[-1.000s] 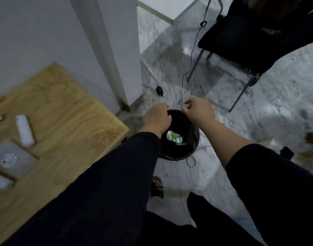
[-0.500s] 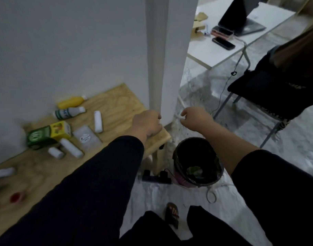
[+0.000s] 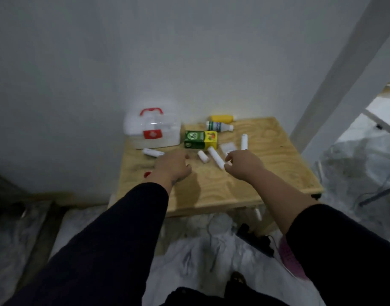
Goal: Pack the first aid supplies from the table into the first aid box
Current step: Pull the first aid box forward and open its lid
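Observation:
A clear first aid box (image 3: 153, 131) with a red handle stands closed at the back left of the small wooden table (image 3: 267, 173). Beside it lie a green and yellow carton (image 3: 200, 139), a white bottle (image 3: 219, 126), a yellow bottle (image 3: 222, 118), several white rolls (image 3: 216, 160) and a flat white packet (image 3: 227, 149). My left hand (image 3: 173, 167) hovers over the table in front of the box, fingers loosely curled, holding nothing. My right hand (image 3: 244, 164) hovers just right of the long roll, fingers apart and empty.
A white roll (image 3: 152, 152) lies in front of the box and a small red item (image 3: 147, 174) sits near the table's left edge. A wall backs the table. A white pillar (image 3: 335, 85) rises at the right. A power strip (image 3: 256, 239) lies on the marble floor under the table.
The view has swung from the black bin on the floor to the table. Both hands have come up from the bin and now reach over the tabletop near the supplies.

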`<action>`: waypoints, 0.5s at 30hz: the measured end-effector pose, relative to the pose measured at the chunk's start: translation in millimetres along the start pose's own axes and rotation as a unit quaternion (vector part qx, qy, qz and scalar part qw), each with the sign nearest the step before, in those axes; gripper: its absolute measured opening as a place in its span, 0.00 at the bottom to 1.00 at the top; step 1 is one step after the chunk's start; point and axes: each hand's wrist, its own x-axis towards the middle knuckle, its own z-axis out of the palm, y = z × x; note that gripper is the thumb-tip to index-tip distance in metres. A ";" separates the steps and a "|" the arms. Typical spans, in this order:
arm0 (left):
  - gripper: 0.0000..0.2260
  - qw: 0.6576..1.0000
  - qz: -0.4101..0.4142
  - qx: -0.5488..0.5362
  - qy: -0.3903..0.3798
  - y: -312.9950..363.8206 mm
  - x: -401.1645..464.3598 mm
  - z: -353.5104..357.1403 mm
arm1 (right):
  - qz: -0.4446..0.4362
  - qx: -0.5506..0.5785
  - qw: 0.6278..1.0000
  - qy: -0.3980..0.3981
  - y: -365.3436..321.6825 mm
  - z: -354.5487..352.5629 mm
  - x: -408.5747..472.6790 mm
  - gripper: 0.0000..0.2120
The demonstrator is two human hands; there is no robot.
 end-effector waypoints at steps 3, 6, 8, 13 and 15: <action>0.19 0.998 -0.053 -0.031 0.022 -42.1 -9.4 -10.4 | -0.044 -0.029 0.999 0.000 -40.0 8.3 11.4 0.16; 0.20 0.993 -0.086 -0.048 0.066 -80.2 -8.4 -14.6 | -0.078 -0.017 0.997 -0.003 -74.3 14.5 32.4 0.15; 0.23 0.989 -0.105 -0.042 0.092 -101.7 -1.2 -15.2 | -0.098 -0.006 0.995 0.009 -93.7 16.7 49.8 0.16; 0.27 0.984 -0.097 -0.034 0.142 -139.1 38.4 -18.6 | -0.182 -0.024 0.982 0.051 -131.8 26.3 103.5 0.23; 0.29 0.985 -0.084 -0.013 0.153 -148.2 61.4 -21.0 | -0.217 -0.052 0.971 0.082 -142.8 30.7 127.3 0.26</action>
